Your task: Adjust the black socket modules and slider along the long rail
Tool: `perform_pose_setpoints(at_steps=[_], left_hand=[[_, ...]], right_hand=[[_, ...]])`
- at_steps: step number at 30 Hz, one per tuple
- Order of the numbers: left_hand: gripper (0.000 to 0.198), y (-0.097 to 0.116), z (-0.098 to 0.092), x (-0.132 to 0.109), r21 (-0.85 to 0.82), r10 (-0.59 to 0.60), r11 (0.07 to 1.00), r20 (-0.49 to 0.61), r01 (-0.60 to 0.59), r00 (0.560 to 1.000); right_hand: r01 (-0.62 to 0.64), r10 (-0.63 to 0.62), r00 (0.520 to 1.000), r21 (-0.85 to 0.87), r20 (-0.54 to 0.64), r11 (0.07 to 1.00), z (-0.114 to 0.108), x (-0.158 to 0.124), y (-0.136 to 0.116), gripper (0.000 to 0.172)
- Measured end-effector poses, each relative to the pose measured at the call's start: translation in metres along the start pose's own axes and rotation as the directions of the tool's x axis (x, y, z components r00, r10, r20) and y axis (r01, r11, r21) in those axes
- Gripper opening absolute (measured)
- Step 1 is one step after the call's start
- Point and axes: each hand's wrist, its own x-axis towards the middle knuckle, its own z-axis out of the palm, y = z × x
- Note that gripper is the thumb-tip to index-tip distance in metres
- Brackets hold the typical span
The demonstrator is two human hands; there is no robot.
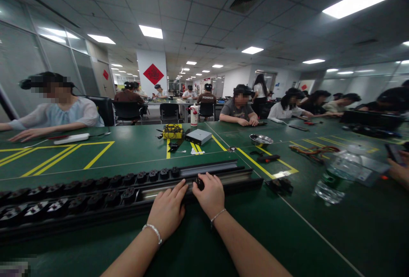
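Two long black rails lie side by side across the green table, the near rail (pixel 244 180) and the far rail (pixel 207 167). Black round modules (pixel 111 197) fill their left part in rows. My left hand (pixel 168 206) rests on the near rail, fingers stretched out and close together, to the right of the last module in it. Just right of it, my right hand (pixel 210 191) has its fingers curled round a small black piece (pixel 200 183) over the same rail. Most of that piece is hidden by the fingers.
A water bottle (pixel 338 174) stands at the right, near a red-black tool (pixel 268 158) and a metal bowl (pixel 261 140). Beyond the rails are a grey box (pixel 198 136) and a yellow box with cables (pixel 172 131). People sit around the green table (pixel 306 234).
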Motion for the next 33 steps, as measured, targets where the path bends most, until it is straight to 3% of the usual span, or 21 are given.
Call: perform_pose_setpoints(at_steps=[33], left_hand=[[0.054,-0.0003,0.0004,-0.0005,0.010,0.008,1.000,-0.022,-0.007,1.000]], right_hand=[[0.001,-0.001,1.000,-0.001,0.000,1.000,-0.0001,0.0008,0.0006,0.026]])
